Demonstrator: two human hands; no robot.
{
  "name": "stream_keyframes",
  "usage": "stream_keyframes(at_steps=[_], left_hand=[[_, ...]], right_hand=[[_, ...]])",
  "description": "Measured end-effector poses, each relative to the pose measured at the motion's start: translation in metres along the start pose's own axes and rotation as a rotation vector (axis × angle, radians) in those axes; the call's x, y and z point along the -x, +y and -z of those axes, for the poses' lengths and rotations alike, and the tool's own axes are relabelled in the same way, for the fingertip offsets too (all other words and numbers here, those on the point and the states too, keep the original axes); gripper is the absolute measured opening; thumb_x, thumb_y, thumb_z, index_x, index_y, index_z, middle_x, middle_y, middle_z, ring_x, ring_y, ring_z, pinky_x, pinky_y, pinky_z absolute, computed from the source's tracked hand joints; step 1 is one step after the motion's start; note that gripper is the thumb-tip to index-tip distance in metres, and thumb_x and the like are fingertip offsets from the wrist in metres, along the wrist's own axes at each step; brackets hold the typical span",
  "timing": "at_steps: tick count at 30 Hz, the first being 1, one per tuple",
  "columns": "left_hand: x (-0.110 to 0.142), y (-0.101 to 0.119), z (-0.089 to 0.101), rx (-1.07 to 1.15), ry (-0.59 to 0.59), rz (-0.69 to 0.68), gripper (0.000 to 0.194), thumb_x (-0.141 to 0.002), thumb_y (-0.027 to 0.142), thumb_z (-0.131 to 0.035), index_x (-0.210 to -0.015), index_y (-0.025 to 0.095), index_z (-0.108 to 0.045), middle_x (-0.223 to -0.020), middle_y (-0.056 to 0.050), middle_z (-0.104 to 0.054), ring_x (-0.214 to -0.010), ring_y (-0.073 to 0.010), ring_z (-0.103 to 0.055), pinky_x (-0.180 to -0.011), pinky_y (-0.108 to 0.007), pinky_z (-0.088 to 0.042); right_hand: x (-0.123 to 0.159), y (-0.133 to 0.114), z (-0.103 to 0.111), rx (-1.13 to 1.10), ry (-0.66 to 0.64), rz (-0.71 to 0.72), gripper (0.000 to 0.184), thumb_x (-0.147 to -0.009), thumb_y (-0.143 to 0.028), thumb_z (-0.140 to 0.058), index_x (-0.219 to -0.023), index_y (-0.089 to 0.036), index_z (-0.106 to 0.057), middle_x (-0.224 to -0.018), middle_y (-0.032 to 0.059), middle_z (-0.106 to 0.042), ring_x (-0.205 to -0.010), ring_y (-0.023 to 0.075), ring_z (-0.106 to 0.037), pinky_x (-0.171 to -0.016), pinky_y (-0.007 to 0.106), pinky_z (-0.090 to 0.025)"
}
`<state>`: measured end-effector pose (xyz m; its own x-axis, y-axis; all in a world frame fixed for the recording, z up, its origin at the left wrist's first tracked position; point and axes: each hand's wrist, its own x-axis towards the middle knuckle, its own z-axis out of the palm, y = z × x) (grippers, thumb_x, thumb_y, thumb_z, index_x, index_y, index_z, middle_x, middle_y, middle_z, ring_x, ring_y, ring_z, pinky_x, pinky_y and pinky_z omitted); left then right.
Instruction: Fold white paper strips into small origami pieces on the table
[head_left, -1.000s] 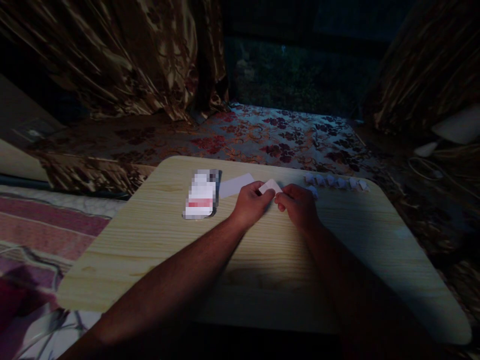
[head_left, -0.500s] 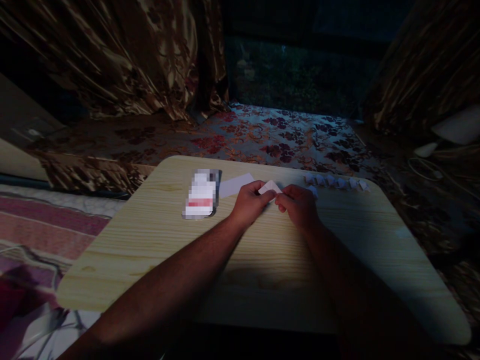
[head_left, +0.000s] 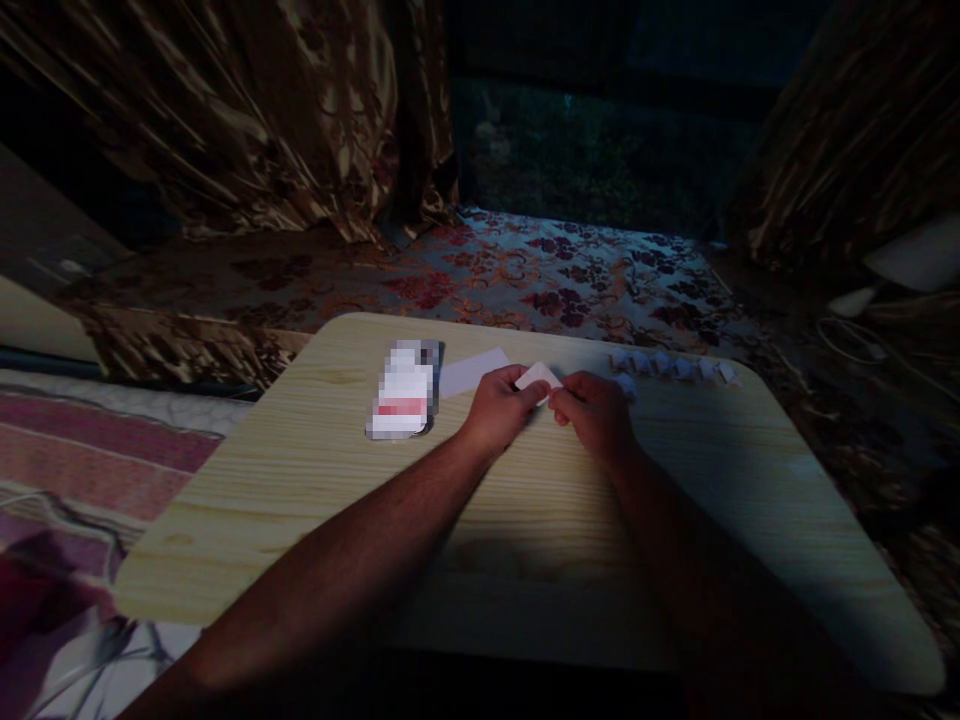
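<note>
A small folded piece of white paper (head_left: 537, 377) is held between my two hands above the far half of the wooden table (head_left: 315, 480). My left hand (head_left: 498, 410) pinches its left side, thumb on top. At its right corner, the thumb and fingers of my right hand (head_left: 596, 412) are closed on the paper. A flat sheet of pale paper (head_left: 472, 371) lies just left of my left hand. Beyond my right hand, several small folded paper pieces (head_left: 661, 362) stand in a row, with another (head_left: 625, 385) nearer, partly hidden by that hand.
A blurred-out white and red object (head_left: 403, 390), perhaps a phone, lies on the table's left. Behind the table is a ledge with a flowered cloth (head_left: 570, 270), with curtains (head_left: 337, 120) on either side. Striped bedding (head_left: 112, 440) lies at the left. A white cable (head_left: 851, 338) hangs at the right.
Both hands keep hold of the paper and have barely moved. The paper's angle has shifted very slightly.
</note>
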<state>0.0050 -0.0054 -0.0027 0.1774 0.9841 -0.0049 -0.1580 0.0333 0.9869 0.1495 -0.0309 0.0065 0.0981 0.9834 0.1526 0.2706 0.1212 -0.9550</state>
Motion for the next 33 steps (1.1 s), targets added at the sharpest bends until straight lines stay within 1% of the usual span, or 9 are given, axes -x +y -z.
stream_keyframes(at_steps=[6,12,22,27,33], left_hand=[[0.0000,-0.0015,0.0006,-0.014,0.010,0.005,0.024,-0.070,0.036,-0.074,-0.076,0.013,-0.067,-0.056,0.002,-0.057,-0.048,-0.0082,-0.043,-0.048,-0.024,-0.029],[-0.0005,-0.0023,0.0023,-0.014,-0.012,0.002,0.023,-0.068,0.034,-0.075,-0.076,0.014,-0.067,-0.056,0.002,-0.056,-0.049,-0.0081,-0.042,-0.048,-0.023,-0.028],[-0.0005,0.0014,0.0021,-0.044,-0.038,-0.023,0.019,-0.070,0.033,-0.071,-0.074,0.015,-0.066,-0.061,0.001,-0.059,-0.052,-0.0098,-0.047,-0.051,-0.024,-0.033],[0.0002,0.0003,0.0021,-0.070,-0.027,-0.012,0.021,-0.071,0.035,-0.071,-0.073,0.015,-0.066,-0.056,0.003,-0.056,-0.049,-0.0085,-0.041,-0.049,-0.024,-0.029],[0.0008,-0.0001,0.0005,0.002,-0.033,-0.002,0.023,-0.068,0.034,-0.075,-0.069,0.015,-0.062,-0.053,0.004,-0.052,-0.048,-0.0075,-0.037,-0.049,-0.024,-0.027]], right_hand=[[0.0008,-0.0019,0.0001,-0.003,0.043,0.000,0.012,-0.073,-0.027,-0.065,-0.065,-0.019,-0.063,-0.049,-0.0039,-0.059,-0.046,0.0115,-0.052,-0.049,0.024,-0.038],[0.0000,0.0020,0.0007,0.033,0.009,0.026,0.014,-0.075,-0.029,-0.062,-0.064,-0.020,-0.061,-0.050,-0.0039,-0.058,-0.046,0.0118,-0.051,-0.050,0.025,-0.039],[-0.0003,0.0007,0.0018,0.033,0.017,0.020,0.012,-0.074,-0.027,-0.062,-0.064,-0.020,-0.060,-0.049,-0.0038,-0.057,-0.046,0.0121,-0.050,-0.049,0.025,-0.038],[0.0002,-0.0014,0.0020,0.036,0.000,0.025,0.013,-0.074,-0.027,-0.062,-0.062,-0.021,-0.059,-0.048,-0.0043,-0.056,-0.046,0.0119,-0.049,-0.048,0.026,-0.037],[0.0019,-0.0055,0.0021,0.033,-0.012,0.007,0.013,-0.073,-0.028,-0.062,-0.062,-0.021,-0.059,-0.049,-0.0040,-0.056,-0.046,0.0120,-0.050,-0.049,0.026,-0.038]])
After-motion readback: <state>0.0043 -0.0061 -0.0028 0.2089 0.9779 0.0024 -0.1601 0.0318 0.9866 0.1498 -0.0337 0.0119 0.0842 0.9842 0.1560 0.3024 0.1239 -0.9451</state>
